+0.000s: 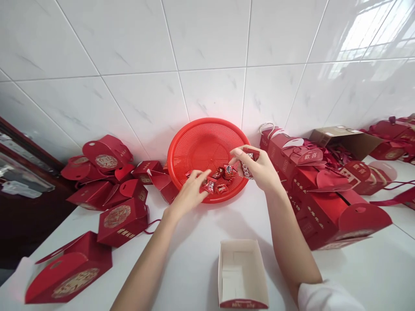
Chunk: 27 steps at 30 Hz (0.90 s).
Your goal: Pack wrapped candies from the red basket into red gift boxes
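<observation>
A round red plastic basket (210, 129) stands against the tiled wall, with several red-wrapped candies (222, 188) in its near part. My left hand (191, 190) reaches over the basket's near left rim, thumb and forefinger apart beside a wrapped candy. Above the right side of the basket, my right hand (256, 166) is closed on red-wrapped candies (251, 153). An open cardboard box (241, 276), white inside with a red front edge, lies on the white table in front of the basket, between my forearms.
Several red gift boxes (119, 220) are scattered and stacked on the left. More red boxes (330, 207) stand in a row on the right, near a brown carton (340, 134). The white tiled wall (210, 39) rises behind the basket.
</observation>
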### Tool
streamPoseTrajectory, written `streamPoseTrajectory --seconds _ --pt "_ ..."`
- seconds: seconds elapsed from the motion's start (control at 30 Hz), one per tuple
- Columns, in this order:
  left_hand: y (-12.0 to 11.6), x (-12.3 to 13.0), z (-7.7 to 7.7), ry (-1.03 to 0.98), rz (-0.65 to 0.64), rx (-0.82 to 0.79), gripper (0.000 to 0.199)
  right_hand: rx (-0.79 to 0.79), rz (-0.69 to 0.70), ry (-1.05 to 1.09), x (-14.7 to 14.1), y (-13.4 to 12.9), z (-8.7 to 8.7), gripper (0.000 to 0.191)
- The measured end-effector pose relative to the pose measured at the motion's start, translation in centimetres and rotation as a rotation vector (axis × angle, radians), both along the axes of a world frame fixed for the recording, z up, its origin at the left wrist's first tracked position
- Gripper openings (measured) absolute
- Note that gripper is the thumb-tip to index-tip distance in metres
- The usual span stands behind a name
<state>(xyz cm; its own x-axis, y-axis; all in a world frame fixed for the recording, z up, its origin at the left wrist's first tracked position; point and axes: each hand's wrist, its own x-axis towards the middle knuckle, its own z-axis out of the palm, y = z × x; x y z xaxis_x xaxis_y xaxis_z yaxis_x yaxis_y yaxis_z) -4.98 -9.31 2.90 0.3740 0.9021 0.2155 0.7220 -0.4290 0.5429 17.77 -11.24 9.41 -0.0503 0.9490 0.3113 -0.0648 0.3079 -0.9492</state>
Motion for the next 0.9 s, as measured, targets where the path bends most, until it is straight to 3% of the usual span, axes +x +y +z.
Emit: streamPoseTrajectory --seconds 0.07,0.17,0.5,0.7,0.9 --pt "0.5 -1.0 -0.1 0.037 0.062 0.024 0.064 -0.051 0.046 0.094 -0.2 0.2 -0.1 0.052" --pt "0.7 -1.6 -0.4 0.048 0.055 0.067 0.053 -0.079 0.079 0.164 -0.4 0.5 -0.3 0.057" --pt "0.6 -2.9 1.2 -0.052 0.087 0.114 0.033 0.005 -0.042 0.111 0.7 -1.0 0.5 0.053" --pt "0.8 1.3 -0.5 0.114 -0.206 -0.005 0.031 0.063 -0.027 0.038 0.5 -2.6 1.3 0.054" --pt "1.4 5.2 -2.8 0.364 -0.118 -0.013 0.034 0.091 0.032 0.018 0.5 -3.3 1.6 0.051"
